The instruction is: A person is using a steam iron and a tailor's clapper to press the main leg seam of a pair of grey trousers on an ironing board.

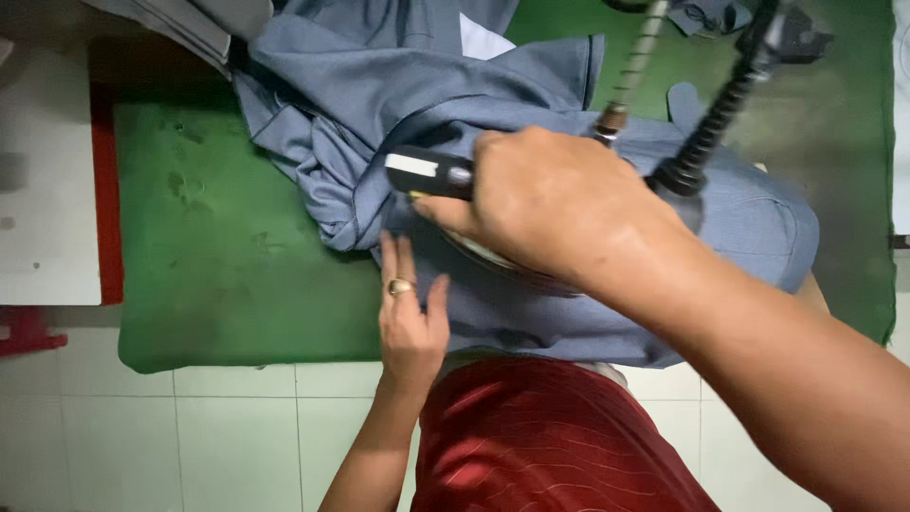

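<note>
- Far left: white ledge (47, 190) with a red edge strip (106, 199), just beside the green padded tabletop (227, 256). White tiled floor (190, 436) below.
- On the tabletop: crumpled grey-blue cotton shirt (379, 123), bunched at the upper left, smoothed flat toward the near edge.
- Left hand (409, 313), gold ring on one finger, lies flat on the shirt's near part; fingers (403, 261) straight and close together, pressing the cloth, gripping nothing.
- Right hand (550, 204) is wrapped around the black handle of a steam iron (431, 173); fingers clamped on it. The iron sits on the shirt, its soleplate edge showing under the palm, just beyond the left fingertips.
- Black coiled hose (720, 109) and a metal spring (637, 52) rise from behind the right hand.
- Near edge, centre: person's red striped garment (540, 446).
</note>
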